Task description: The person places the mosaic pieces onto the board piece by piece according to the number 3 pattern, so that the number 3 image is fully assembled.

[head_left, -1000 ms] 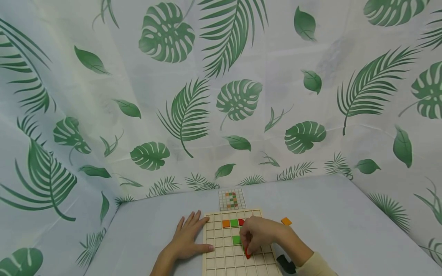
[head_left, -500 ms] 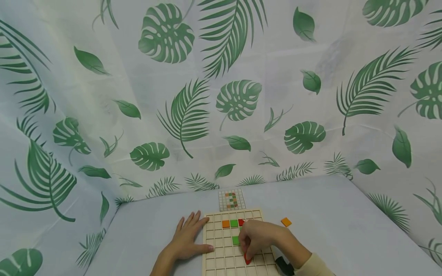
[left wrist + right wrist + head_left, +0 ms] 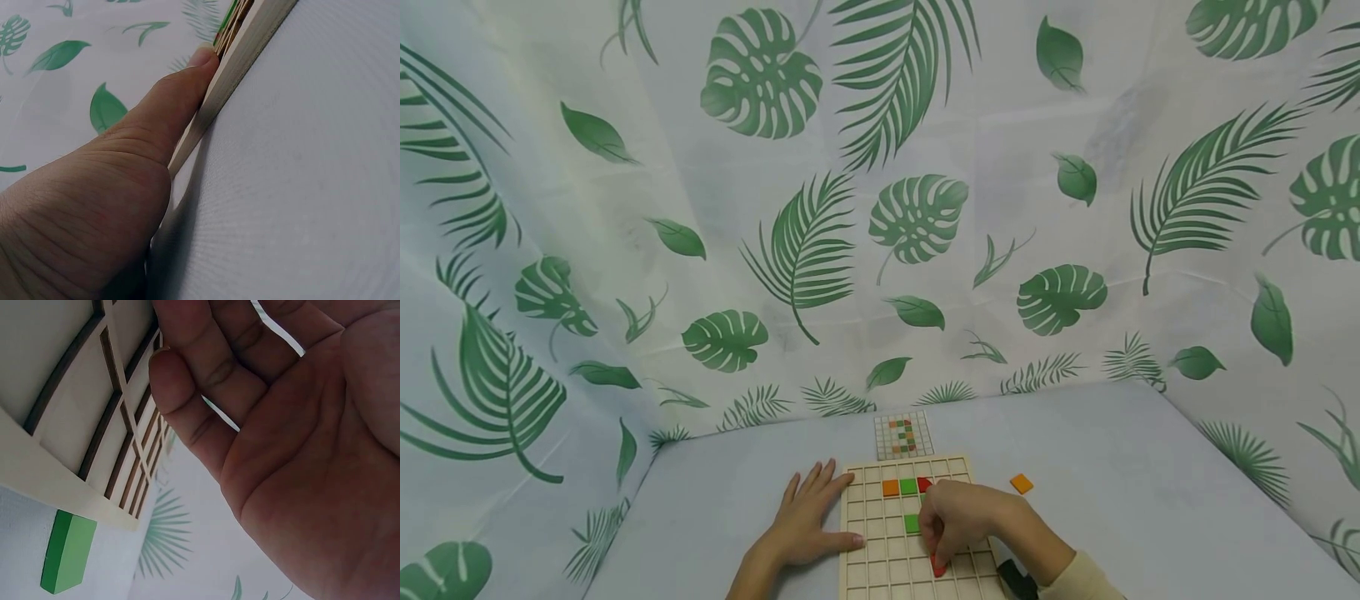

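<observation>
A wooden grid board [image 3: 868, 575] lies on the table before me. My left hand [image 3: 808, 521] is spread at its left edge, thumb and fingertips touching the rim; in the left wrist view the thumb [image 3: 169, 106] presses on the board's side. My right hand [image 3: 966, 512] is over the board and pinches a red piece [image 3: 938, 568] at a grid cell. An orange tile [image 3: 891, 487], a green tile [image 3: 909, 486] and a red piece [image 3: 924, 484] sit in one row, with another green tile [image 3: 912, 523] lower. The right hand hides part of the grid.
Behind the board lies a printed pattern card [image 3: 904, 435] with a coloured grid. A loose orange tile [image 3: 1022, 483] is to the right on the table. A green block [image 3: 69, 553] lies beside the board in the right wrist view. A black object [image 3: 1017, 577] shows near the right wrist.
My right hand has shifted slightly toward me with the red piece, which now appears lower against the board. The left hand has stayed in place.
</observation>
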The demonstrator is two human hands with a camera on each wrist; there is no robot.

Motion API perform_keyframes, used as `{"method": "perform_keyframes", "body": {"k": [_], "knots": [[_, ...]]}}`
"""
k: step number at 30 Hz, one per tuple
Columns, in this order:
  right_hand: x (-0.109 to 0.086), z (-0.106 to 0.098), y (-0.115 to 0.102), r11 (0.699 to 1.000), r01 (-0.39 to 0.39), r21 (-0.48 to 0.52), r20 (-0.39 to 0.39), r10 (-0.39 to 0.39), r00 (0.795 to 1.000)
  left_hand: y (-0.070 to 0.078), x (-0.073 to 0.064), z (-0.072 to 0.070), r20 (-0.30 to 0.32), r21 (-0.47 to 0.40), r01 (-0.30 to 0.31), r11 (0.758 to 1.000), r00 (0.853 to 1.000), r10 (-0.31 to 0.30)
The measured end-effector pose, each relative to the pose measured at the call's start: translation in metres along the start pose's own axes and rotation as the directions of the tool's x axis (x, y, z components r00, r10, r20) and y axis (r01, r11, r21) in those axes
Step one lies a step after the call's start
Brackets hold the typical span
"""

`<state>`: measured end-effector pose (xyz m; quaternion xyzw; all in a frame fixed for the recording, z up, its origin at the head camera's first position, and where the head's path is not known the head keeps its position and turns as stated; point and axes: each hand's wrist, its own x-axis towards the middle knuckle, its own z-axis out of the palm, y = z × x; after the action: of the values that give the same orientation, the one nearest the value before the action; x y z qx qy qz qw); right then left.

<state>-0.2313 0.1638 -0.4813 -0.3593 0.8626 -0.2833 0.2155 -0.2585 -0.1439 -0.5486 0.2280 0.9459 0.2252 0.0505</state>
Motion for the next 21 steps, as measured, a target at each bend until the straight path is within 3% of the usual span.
{"method": "perform_keyframes", "body": {"k": [11,21], "knots": [[-0.0029,-0.0017,-0.0062,0.996,-0.019,0.089,0.02,0.017,1.0,0.002,-0.0019,-0.0011,-0.007,-0.01,-0.001,1.0,1.0,0.001],[-0.0019,-0.0018,-0.0045,0.998,-0.005,0.066,0.028,0.003,1.0,0.0027,-0.0022,-0.0021,-0.008,-0.01,-0.005,1.0,1.0,0.005]]}}
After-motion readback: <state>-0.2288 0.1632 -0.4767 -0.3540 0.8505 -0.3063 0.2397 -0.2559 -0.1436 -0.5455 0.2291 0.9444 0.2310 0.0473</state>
